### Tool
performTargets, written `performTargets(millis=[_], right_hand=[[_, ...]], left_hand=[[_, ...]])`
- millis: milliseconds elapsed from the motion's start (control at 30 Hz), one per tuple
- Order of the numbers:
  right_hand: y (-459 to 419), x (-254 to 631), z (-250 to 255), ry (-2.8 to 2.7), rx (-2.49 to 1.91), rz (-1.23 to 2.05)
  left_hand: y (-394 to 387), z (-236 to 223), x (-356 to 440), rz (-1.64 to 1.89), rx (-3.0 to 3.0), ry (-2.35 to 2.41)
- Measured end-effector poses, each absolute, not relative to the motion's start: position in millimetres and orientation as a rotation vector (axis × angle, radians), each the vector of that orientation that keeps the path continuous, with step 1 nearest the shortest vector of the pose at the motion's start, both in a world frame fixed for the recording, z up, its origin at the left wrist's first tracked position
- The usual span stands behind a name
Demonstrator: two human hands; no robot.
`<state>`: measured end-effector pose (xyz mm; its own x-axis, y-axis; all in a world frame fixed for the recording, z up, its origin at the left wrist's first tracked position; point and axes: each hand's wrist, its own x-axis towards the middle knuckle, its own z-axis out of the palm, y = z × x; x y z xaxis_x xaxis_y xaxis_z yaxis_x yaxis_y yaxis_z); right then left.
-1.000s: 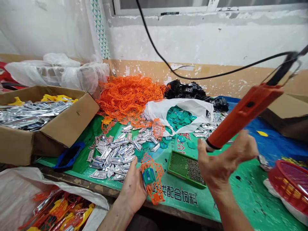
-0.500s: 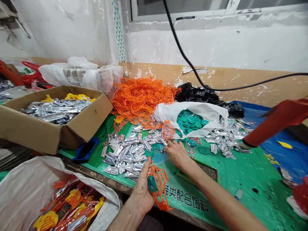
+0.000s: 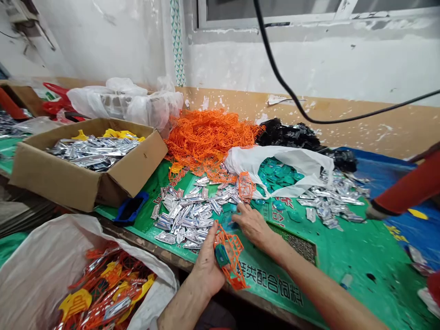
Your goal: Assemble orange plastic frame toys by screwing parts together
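My left hand (image 3: pixel 207 268) is closed around an orange plastic lattice frame (image 3: pixel 234 250), held low at the table's front edge. A dark green block-shaped piece (image 3: pixel 222 255) sits against the frame near my thumb. My right hand (image 3: pixel 252 227) reaches down to the table with its fingers bent together. Its fingertips are beside a translucent blue-green patch (image 3: pixel 227 219), and whatever they pinch is hidden. Just left lies a spread of shiny silver parts (image 3: pixel 187 215). Another orange lattice frame (image 3: pixel 245 187) stands behind my right hand.
A white bag (image 3: pixel 240 158) of green pieces (image 3: pixel 278 175) lies behind, by an orange lattice heap (image 3: pixel 213 133). At left stand a cardboard box (image 3: pixel 137 172) and a white sack (image 3: pixel 44 270). A green tray (image 3: pixel 316 256) of small grains is under my right forearm. A red-orange arm-like thing (image 3: pixel 409 188) juts in.
The whole view has shifted a little, so the scene sits farther right. My left hand keeps the orange frame, tilted slightly differently. My right hand stays low beside the silver parts.
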<state>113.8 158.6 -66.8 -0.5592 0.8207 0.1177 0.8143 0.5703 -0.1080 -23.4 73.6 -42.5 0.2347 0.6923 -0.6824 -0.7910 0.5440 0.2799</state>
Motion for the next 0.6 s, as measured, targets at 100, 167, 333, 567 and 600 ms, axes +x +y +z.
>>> performTargets(millis=[100, 167, 333, 567, 600], right_hand=[[142.7, 120.8, -60.4, -2.5, -1.337, 0.163], [128.9, 127.7, -56.0, -2.401, -1.321, 0.204], [87.4, 139.3, -46.8, -2.086, -1.151, 0.519], [66.7, 149.1, -32.8, -1.834, -1.031, 1.266], [66.0, 149.2, -34.3, -1.78, -1.026, 1.338]], left_hand=[[73.7, -42.4, -25.6, 1.044, -0.126, 0.835], [74.2, -44.5, -25.7, 1.075, -0.102, 0.817], [75.3, -51.2, -19.9, 1.16, -0.053, 0.784], [72.8, -50.4, -9.8, 1.213, 0.007, 0.799], [72.6, -50.9, -9.3, 1.223, 0.01, 0.796]])
